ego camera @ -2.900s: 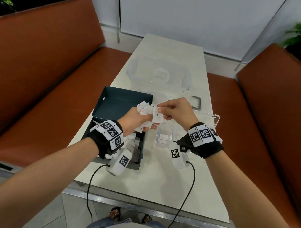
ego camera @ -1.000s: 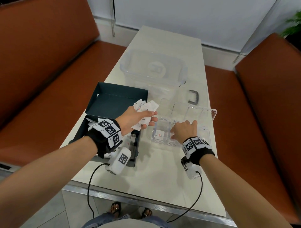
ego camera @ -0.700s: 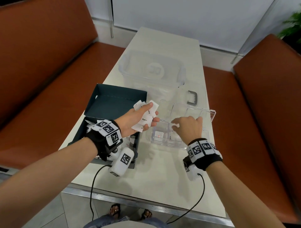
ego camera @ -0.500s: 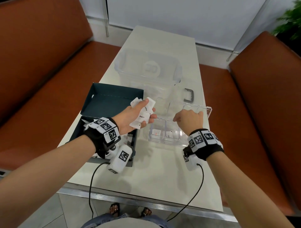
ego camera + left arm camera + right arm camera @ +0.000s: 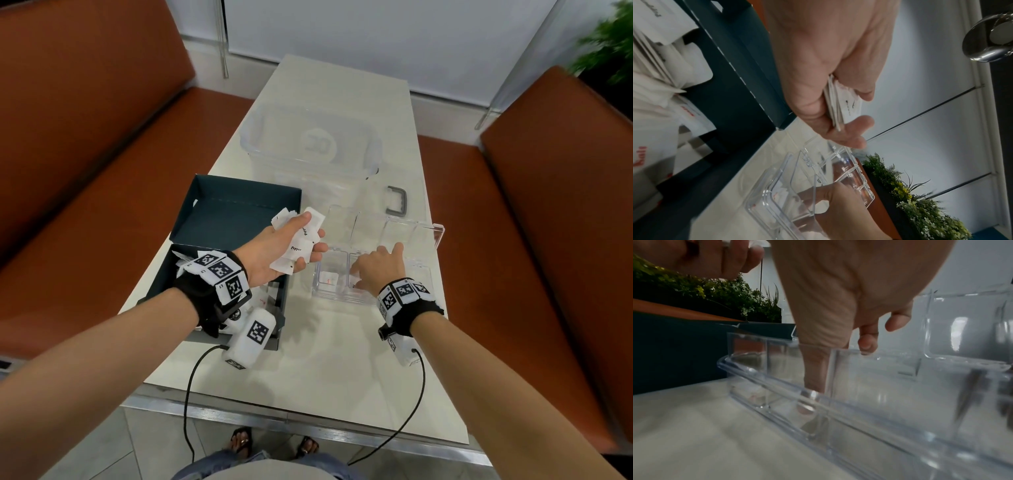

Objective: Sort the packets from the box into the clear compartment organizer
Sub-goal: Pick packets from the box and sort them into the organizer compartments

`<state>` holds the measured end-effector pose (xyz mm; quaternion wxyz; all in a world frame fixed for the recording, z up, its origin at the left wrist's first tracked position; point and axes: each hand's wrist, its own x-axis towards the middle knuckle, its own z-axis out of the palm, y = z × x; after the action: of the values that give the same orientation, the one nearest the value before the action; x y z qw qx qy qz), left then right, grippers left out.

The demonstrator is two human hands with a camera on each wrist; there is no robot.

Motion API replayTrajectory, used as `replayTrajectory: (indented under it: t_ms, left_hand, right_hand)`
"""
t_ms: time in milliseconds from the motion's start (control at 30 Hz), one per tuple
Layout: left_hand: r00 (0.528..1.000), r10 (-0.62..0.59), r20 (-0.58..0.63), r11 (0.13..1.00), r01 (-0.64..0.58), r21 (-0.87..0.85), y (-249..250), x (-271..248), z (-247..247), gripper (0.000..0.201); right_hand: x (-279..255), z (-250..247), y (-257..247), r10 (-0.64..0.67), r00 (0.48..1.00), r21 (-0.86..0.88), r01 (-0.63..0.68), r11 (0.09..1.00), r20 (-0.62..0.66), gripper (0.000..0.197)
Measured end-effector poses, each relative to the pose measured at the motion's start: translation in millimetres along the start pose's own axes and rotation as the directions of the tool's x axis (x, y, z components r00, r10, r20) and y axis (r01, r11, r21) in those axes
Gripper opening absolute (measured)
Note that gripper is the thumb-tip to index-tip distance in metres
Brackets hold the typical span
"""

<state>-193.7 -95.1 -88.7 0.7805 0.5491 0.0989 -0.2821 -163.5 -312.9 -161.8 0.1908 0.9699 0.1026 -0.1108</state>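
My left hand (image 5: 274, 250) grips a fanned stack of white packets (image 5: 301, 243), some marked Pepper, just right of the dark green box (image 5: 233, 212). The left wrist view shows the stack of packets (image 5: 844, 104) pinched between thumb and fingers. The clear compartment organizer (image 5: 342, 298) lies open on the table. One packet with red print (image 5: 329, 277) lies in its near-left cell. My right hand (image 5: 376, 267) is over the neighbouring cell. Its thumb (image 5: 816, 369) reaches straight down inside that cell and the other fingers hang loose. More packets (image 5: 663, 100) lie in the box.
A large clear lidded tub (image 5: 308, 144) stands behind the organizer, with a grey handle (image 5: 397, 202) lying beside it. Orange benches (image 5: 85, 154) flank the narrow white table (image 5: 308, 377). Two black cables (image 5: 186, 394) trail off the front edge.
My right hand drew one packet from the stack, went down to the organizer, rose briefly, and now has its thumb down in the second cell. The left hand has kept its stack nearly still.
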Motion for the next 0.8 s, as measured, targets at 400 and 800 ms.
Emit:
replayTrajectory:
  t_ms: [400,800]
  left_hand:
    - [1.000,-0.002,-0.005,1.000,0.001,-0.028,0,0,-2,0.052]
    - [0.998,-0.043,-0.037,0.999,0.043,-0.008,2,5,13,0.063]
  right_hand:
    - [-18,-20,7,0.022,1.000,0.234,-0.023,0.972,0.009,0.033]
    - [-62,-92,-53,0.097,0.873,0.744,0.344,0.573,-0.479,0.037]
